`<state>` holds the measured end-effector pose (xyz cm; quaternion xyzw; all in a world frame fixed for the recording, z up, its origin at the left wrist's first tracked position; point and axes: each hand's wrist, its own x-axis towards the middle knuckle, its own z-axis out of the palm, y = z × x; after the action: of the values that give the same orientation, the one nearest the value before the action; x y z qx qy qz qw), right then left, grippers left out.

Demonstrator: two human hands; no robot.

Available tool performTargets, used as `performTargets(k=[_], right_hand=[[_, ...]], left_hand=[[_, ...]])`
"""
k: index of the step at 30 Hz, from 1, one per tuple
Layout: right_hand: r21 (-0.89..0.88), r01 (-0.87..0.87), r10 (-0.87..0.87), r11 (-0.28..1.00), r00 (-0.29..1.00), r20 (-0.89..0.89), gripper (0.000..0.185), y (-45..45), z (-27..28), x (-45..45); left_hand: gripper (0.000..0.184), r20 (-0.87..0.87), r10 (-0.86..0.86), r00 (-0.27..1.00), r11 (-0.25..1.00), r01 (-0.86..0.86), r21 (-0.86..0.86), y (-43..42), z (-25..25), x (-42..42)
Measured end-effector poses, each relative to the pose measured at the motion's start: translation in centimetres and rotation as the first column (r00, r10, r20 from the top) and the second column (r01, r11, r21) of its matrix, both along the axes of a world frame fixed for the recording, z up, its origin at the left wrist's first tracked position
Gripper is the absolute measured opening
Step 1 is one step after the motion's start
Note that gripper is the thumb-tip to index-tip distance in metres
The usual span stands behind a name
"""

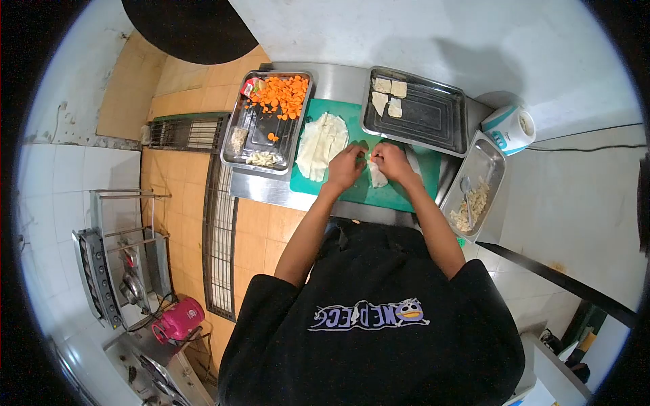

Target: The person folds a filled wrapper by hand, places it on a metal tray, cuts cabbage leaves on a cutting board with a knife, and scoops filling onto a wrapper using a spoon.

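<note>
My left hand (pixel 347 166) is at the left edge of a small pale wrapper piece (pixel 377 177), its fingers drawn together near the top of the piece. On the other side my right hand (pixel 393 162) pinches the upper end of the same piece, where a bit of orange shows. Both hands are over the green cutting board (pixel 359 196). Left of them lies a stack of pale dough sheets (pixel 321 145). Behind my right hand, a dark metal tray (pixel 433 111) holds several pale folded pieces (pixel 380 86).
At the left, a metal tray (pixel 227 161) holds chopped orange carrots (pixel 288 95) and small pale piles. A metal pan (pixel 493 157) with pale filling (pixel 477 203) and a spoon stands at the right, beside a white-and-teal roll (pixel 508 130).
</note>
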<state>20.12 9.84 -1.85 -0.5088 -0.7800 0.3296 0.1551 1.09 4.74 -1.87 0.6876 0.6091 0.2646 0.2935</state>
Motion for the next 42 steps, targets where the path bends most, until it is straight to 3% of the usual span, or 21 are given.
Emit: performTargets(k=[1, 3, 7, 9, 13, 16, 18, 22, 24, 30, 31, 35, 37, 42], right_hand=[[0.0, 0.0, 0.0, 1.0, 1.0, -0.001, 0.012, 0.2, 0.5, 0.2], [-0.304, -0.016, 0.006, 0.953, 0.999, -0.036, 0.012, 1.0, 1.2, 0.9], [-0.283, -0.035, -0.022, 0.959, 0.98, -0.195, 0.016, 1.0, 2.4, 0.7], [-0.239, -0.115, -0.006, 0.964, 0.89, -0.456, 0.021, 0.9, 4.7, -1.5], [-0.188, -0.203, 0.086, 0.961, 0.865, -0.495, 0.026, 3.6, 7.0, -9.3], [-0.1, -0.319, 0.245, 0.942, 0.862, -0.444, 0.026, 5.1, 8.0, -15.0], [-0.057, -0.29, 0.222, 0.955, 0.832, -0.509, 0.027, 5.3, 8.2, -17.7], [-0.106, -0.208, 0.127, 0.972, 0.853, -0.506, 0.026, 4.1, 8.8, -16.6], [-0.115, -0.19, 0.121, 0.975, 0.889, -0.442, 0.024, 3.1, 8.8, -13.5], [-0.149, -0.014, -0.017, 0.989, 0.979, -0.203, 0.017, 0.6, 6.5, -2.4], [-0.144, 0.062, -0.078, 0.988, 0.991, -0.11, 0.016, 0.2, 6.2, -1.2], [-0.077, 0.101, -0.107, 0.992, 0.992, -0.074, 0.015, -0.8, 3.6, 1.2], [-0.038, 0.083, -0.084, 0.996, 0.996, -0.025, 0.015, -0.9, 2.7, 1.4], [-0.094, 0.111, -0.119, 0.989, 0.989, -0.086, 0.014, -1.4, 1.2, 1.4]], left_hand=[[0.037, -0.001, 0.0, 1.0, 1.0, 0.0, 0.0, 0.0, -0.2, 0.0], [0.037, 0.014, -0.009, 1.0, 1.0, 0.009, -0.01, 0.0, -0.3, 0.0], [0.037, 0.035, 0.003, 0.999, 1.0, -0.003, -0.004, 0.0, 0.0, 0.0], [0.035, -0.1, 0.04, 0.994, 0.999, -0.037, 0.026, -0.3, 0.0, 0.3], [0.035, -0.109, 0.019, 0.994, 0.995, -0.008, 0.097, -0.3, -2.1, -0.3], [0.031, -0.132, 0.072, 0.989, 0.997, -0.07, 0.021, -0.4, -3.6, 0.0], [0.024, -0.048, 0.038, 0.998, 0.97, -0.026, 0.243, -0.4, -4.9, -0.2], [0.02, -0.075, 0.079, 0.994, 0.988, -0.068, 0.137, -0.6, -3.8, 0.0], [0.024, -0.127, 0.073, 0.989, 0.995, -0.081, -0.056, -0.8, -1.9, 0.1], [0.027, -0.026, 0.057, 0.998, 0.997, -0.055, 0.055, -0.3, -0.3, 0.2], [0.026, -0.013, 0.044, 0.999, 0.999, -0.044, 0.021, -0.1, -0.2, 0.3], [0.027, -0.05, 0.007, 0.999, 0.997, -0.011, -0.08, 0.8, 0.7, 0.7], [0.027, -0.209, -0.001, 0.978, 0.992, -0.026, -0.123, 1.3, 1.2, 1.2], [0.025, -0.332, -0.098, 0.938, 0.984, 0.041, -0.174, 2.8, 1.9, 1.1]])
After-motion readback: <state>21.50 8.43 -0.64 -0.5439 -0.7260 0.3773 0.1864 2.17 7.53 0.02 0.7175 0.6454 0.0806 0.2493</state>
